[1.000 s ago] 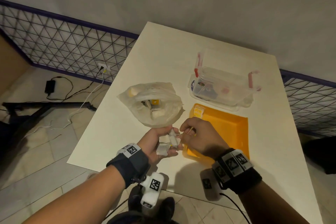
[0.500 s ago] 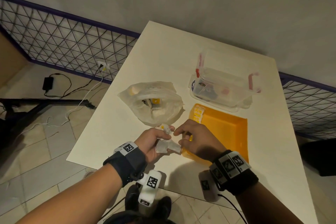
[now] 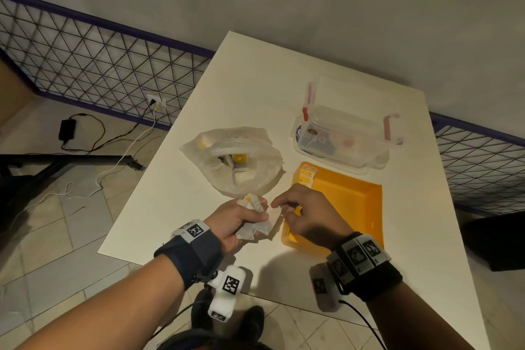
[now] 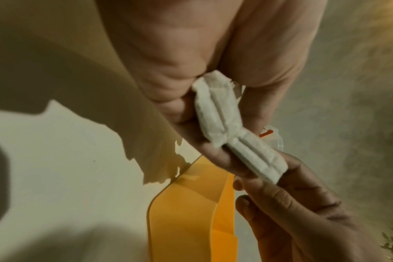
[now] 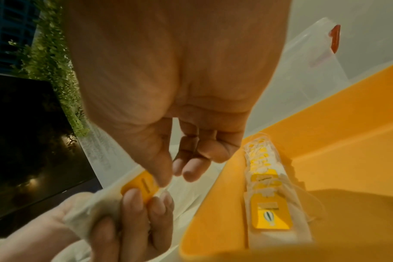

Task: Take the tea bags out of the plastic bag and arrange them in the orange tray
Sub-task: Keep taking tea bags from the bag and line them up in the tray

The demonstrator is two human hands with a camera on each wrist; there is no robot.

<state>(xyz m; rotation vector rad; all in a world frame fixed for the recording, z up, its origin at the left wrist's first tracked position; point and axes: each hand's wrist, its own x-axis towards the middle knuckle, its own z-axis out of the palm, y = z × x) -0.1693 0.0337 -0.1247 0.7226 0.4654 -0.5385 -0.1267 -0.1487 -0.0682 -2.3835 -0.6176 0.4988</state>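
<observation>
My left hand (image 3: pixel 250 219) grips a small bundle of white tea bags (image 4: pixel 231 127) just in front of the plastic bag (image 3: pixel 235 159), which lies open with more tea bags inside. My right hand (image 3: pixel 279 206) meets the bundle from the right. Its thumb and fingers pinch the end of one tea bag (image 4: pixel 267 164), beside a yellow tag (image 5: pixel 141 184). The orange tray (image 3: pixel 349 202) sits right of the hands. Two tea bags (image 5: pixel 269 195) with yellow tags lie along its left wall.
A clear lidded container (image 3: pixel 341 139) with red clips stands behind the tray. The white table's front edge (image 3: pixel 176 264) runs just under my wrists. A wire fence and cables are on the floor to the left.
The left hand has turned and lifted the bundle slightly. The right hand's fingers have moved off the tray edge to the bundle's right end and taken hold of one tea bag there.
</observation>
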